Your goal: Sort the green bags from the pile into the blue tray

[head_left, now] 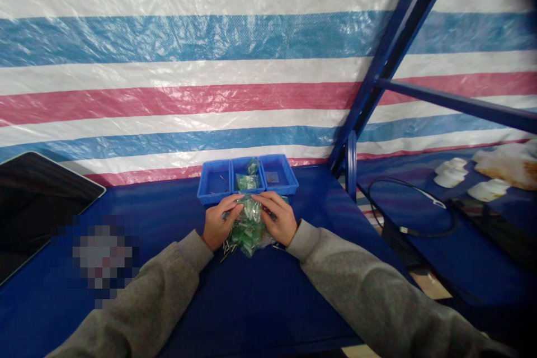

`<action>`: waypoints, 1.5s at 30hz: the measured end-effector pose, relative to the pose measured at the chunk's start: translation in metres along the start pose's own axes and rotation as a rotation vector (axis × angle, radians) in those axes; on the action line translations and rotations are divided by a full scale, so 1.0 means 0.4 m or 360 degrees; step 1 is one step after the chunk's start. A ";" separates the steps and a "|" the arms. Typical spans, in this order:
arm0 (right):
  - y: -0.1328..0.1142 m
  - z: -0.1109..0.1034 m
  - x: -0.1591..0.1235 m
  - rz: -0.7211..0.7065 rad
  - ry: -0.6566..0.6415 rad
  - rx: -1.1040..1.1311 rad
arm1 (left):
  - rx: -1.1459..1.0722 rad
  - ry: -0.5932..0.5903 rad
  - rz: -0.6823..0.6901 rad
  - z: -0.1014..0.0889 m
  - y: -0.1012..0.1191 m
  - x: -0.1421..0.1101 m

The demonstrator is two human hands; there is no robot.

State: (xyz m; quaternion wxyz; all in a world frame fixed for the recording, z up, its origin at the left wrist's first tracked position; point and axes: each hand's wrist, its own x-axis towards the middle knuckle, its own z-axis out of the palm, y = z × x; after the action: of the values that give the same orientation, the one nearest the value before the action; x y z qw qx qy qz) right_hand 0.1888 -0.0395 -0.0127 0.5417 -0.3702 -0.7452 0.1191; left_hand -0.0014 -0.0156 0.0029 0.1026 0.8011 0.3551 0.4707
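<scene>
My left hand [221, 221] and my right hand [280, 217] face each other over the blue table, fingers closed on a crinkled green plastic bag [251, 212] between them. Below the bag lies a heap of more green and clear bags [247, 238]. Several thin metal pins [227, 248] stick out beside the heap, near my left hand. Just beyond my hands stand three blue bins [208, 199] side by side. Small green bags [247, 182] sit in the middle bin, and a small clear bag [272, 177] lies in the right one.
A dark flat screen [37, 207] is at the left, near a blurred-out patch [103, 254]. A blue metal frame [363, 109] rises at the right. Past it are a black cable [451, 224], white bottles [451, 172] and a plastic bag [509, 165]. Striped sheeting [188, 39] hangs behind.
</scene>
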 end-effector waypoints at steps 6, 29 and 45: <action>0.005 0.002 0.001 0.0057 0.0060 -0.0018 | -0.0110 -0.0319 0.0109 -0.019 0.018 0.005; -0.006 -0.005 0.008 0.0010 0.0033 0.0018 | -0.0074 -0.0196 0.0196 -0.009 0.009 0.014; 0.004 -0.001 -0.008 0.0230 0.0103 0.0126 | -0.0090 0.0023 -0.0025 0.007 -0.006 -0.006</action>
State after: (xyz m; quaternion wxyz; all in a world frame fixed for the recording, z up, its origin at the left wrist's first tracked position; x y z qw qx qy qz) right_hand 0.1904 -0.0408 -0.0158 0.5695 -0.4051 -0.6934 0.1753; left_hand -0.0008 -0.0151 -0.0014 0.1263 0.7917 0.3486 0.4854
